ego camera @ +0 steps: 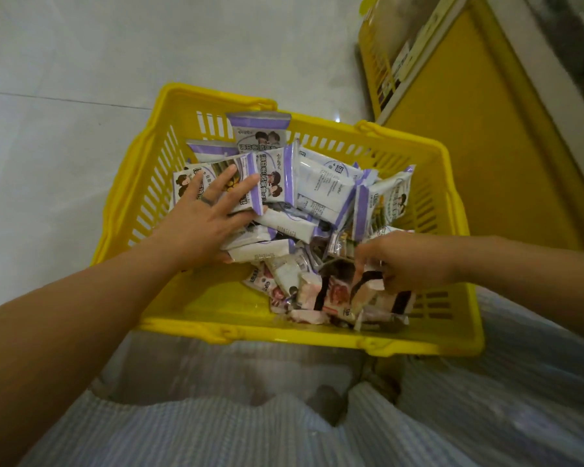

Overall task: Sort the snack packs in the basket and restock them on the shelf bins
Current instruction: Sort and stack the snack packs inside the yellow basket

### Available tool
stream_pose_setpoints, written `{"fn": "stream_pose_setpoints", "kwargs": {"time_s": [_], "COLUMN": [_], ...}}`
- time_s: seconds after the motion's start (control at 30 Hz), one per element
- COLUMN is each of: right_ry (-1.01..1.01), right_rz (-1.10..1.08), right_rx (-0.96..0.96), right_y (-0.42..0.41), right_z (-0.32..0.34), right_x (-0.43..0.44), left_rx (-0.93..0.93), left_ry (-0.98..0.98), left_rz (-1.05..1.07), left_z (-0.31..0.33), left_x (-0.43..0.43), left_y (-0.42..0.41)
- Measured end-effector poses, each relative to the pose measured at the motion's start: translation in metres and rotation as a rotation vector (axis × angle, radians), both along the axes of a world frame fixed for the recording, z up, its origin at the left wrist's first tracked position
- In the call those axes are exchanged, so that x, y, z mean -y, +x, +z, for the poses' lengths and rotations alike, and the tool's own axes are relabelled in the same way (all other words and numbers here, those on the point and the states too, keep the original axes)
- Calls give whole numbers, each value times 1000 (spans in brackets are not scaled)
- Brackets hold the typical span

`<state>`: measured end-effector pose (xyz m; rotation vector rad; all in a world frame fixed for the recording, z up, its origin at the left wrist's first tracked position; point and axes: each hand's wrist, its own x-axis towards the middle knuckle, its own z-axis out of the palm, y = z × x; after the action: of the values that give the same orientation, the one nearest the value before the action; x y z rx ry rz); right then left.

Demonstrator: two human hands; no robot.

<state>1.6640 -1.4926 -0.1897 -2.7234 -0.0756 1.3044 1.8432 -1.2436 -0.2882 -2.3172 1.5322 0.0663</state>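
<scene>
The yellow basket (284,335) is sitting on the pale floor (81,62) in front of the person, and every snack pack is lying inside it. The purple packs (321,183) are crowding the far and left side, some leaning on edge, while the pink packs (321,291) are piling up in the near right corner. The left hand (204,214) is resting on the purple packs with its fingers (246,185) spread wide and straight, holding nothing. The right hand (408,261) is reaching into the pink pile, its fingers (363,256) curling narrowly round the top of one or more pink packs; how many it is gripping cannot be told. The yellow shelf (469,129) is standing at the upper right, its bins barely showing.

The likely trouble is mixing. The leaning purple packs are probably depending on the left hand, so lifting it could be sending them sliding down into the pink pile. A narrow grip on slick wrappers may also be dropping a pack on the way up, or dragging a stray neighbouring pack along with it.
</scene>
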Motion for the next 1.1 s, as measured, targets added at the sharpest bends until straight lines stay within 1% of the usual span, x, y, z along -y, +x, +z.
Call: {"fn": "stream_pose_setpoints", "kwargs": {"time_s": [0.07,0.1,0.2,0.27,0.33,0.37,0.4,0.47,0.53,0.63,0.7,0.73,0.8,0.9,1.03,1.1], "right_ry": [-155,-186,-127,-108,-156,-190,-210,-185,-123,78,177,180,107,18,-44,-92], "right_rz": [145,193,223,349,477,491,451,341,301,244,275,313,393,423,502,611], "right_rx": [-62,-57,-9,11,-105,-173,-205,-125,37,264,308,293,265,296,336,339], "right_y": [-12,-18,-24,-26,-31,-33,-33,-28,-19,0,14,21,34,50,62,65], "right_z": [-1,-4,-10,-16,-26,-30,-30,-27,-24,-34,-53,-67,-100,-139,-167,-179], "right_x": [10,13,12,5,1,1,2,3,-2,-32,-57,-69,-87,-104,-111,-111], "left_rx": [14,16,22,24,20,17,12,0,-5,-7,-19,-25,-44,-72,-70,-60], "left_ry": [16,20,33,45,51,49,45,39,32,18,0,-6,-22,-64,-97,-93], "left_rz": [0,0,-2,-1,2,2,4,5,0,-4,-4,-4,-9,-20,-31,-36], "left_z": [1,1,2,3,3,2,1,0,0,0,0,1,1,0,-2,-2], "left_x": [0,0,1,1,1,1,1,0,1,1,1,1,1,0,-1,0], "left_y": [0,-1,-2,-1,-1,-1,-1,0,0,-1,-1,-1,-1,-1,-2,-3]}}
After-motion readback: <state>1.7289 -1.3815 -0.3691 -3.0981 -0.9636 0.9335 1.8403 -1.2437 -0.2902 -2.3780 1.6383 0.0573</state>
